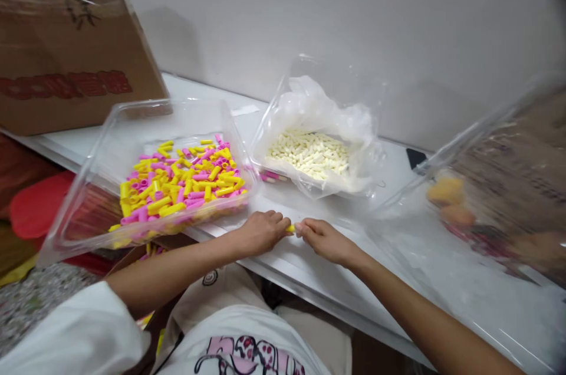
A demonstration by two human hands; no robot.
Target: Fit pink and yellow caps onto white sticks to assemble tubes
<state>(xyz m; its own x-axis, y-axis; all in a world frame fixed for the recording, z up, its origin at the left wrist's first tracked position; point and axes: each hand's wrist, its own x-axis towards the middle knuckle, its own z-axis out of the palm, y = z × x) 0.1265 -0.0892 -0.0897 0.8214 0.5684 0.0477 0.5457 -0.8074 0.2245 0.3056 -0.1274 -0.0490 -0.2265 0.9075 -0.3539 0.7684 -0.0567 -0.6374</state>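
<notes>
Over the table's front part, my left hand is closed on a small yellow plastic tube, which sticks out past its fingertips. My right hand meets the tube's other end in a pinch; whatever lies between those fingertips is too small to make out. Left of the hands, a clear plastic tub holds a heap of short yellow and pink tubes. Behind the hands, a second clear tub, lined with a thin plastic bag, contains many small cream-white sticks.
A cardboard box stands at the back left. Clear plastic wrapping with a box fills the right side. A dark flat object lies near the wall. A red stool is at the left, beyond the white table's edge.
</notes>
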